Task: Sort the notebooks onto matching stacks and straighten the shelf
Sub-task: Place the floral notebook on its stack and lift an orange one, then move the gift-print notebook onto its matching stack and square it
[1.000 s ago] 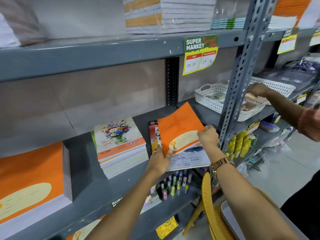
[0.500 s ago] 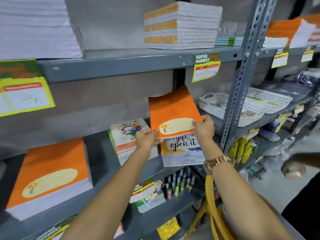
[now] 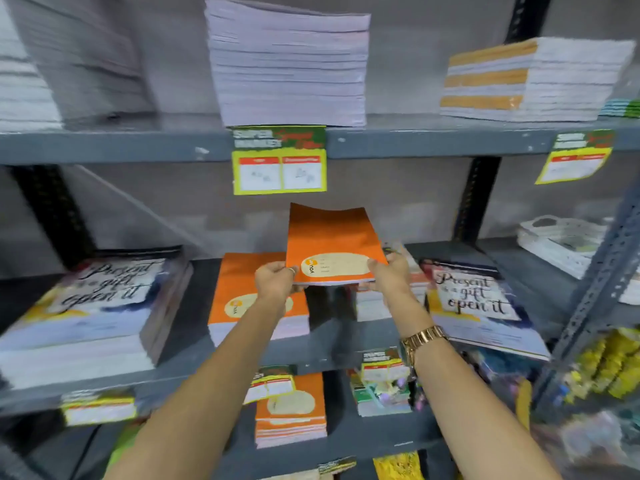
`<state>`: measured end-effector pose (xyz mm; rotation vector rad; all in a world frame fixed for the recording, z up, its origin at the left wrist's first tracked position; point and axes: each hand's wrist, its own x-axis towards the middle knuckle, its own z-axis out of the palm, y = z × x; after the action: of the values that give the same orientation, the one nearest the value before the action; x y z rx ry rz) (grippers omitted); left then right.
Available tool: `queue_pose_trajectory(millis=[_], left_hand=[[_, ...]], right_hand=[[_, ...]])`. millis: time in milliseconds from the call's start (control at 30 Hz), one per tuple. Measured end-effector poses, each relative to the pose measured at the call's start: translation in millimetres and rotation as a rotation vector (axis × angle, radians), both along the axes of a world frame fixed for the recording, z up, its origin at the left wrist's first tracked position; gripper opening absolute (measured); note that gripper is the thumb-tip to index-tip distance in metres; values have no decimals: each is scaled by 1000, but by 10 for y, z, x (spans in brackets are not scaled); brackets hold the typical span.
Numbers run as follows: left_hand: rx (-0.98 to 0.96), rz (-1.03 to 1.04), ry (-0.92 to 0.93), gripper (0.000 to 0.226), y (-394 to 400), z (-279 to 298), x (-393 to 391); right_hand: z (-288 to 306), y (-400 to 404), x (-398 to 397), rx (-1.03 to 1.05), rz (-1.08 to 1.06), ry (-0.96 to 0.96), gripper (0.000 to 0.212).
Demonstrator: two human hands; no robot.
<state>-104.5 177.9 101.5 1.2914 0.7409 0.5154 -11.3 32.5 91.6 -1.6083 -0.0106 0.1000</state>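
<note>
Bare grey shelf [image 3: 325, 344] shows between the orange stack [image 3: 242, 289] and the stack right of it. Above that gap the orange notebook [image 3: 330, 244] hangs tilted, clear of the upper shelf edge. The left hand [image 3: 275, 280] and right hand [image 3: 389, 271] pinch its lower corners, fingers closed on the cover.

Both bare arms reach forward and up. The left hand [image 3: 275, 280] and the right hand [image 3: 389, 271] are closed in a pinch, thumbs on top, palms facing each other. The right wrist wears a gold watch [image 3: 420, 341].
</note>
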Motion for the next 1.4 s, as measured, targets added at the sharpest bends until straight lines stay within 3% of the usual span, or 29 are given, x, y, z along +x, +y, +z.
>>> queue_pose_trajectory(millis=[167, 267, 333, 467, 600, 700, 900, 1100, 1200, 1400], left_hand=[[98, 73, 71, 7, 535, -103, -411], [172, 108, 155, 18, 764, -204, -554], [192, 123, 187, 7, 886, -229, -660], [200, 152, 240, 23, 987, -338, -738], [274, 150, 317, 12, 1049, -414, -740], [412, 128, 353, 22, 1063, -478, -716], [662, 57, 447, 19, 1063, -501, -725], [836, -15, 571, 19, 1020, -474, -723], [942, 49, 620, 21, 894, -408, -702], [1028, 46, 367, 26, 431, -312, -435]], right_hand=[[-98, 577, -292, 63, 125, 104, 8], [-216, 812, -403, 73, 140, 156, 10], [-293, 971, -478, 50, 152, 175, 18], [-436, 1094, -569, -2, 158, 191, 10], [-559, 1196, -617, -57, 141, 214, 12], [-573, 1221, -633, -170, 110, 172, 19], [-455, 1198, -633, -527, 130, 14, 24], [-385, 1065, -608, -619, 206, -68, 4], [-335, 917, -623, -737, 146, -116, 30], [-282, 459, -451, -700, -99, -339, 26]])
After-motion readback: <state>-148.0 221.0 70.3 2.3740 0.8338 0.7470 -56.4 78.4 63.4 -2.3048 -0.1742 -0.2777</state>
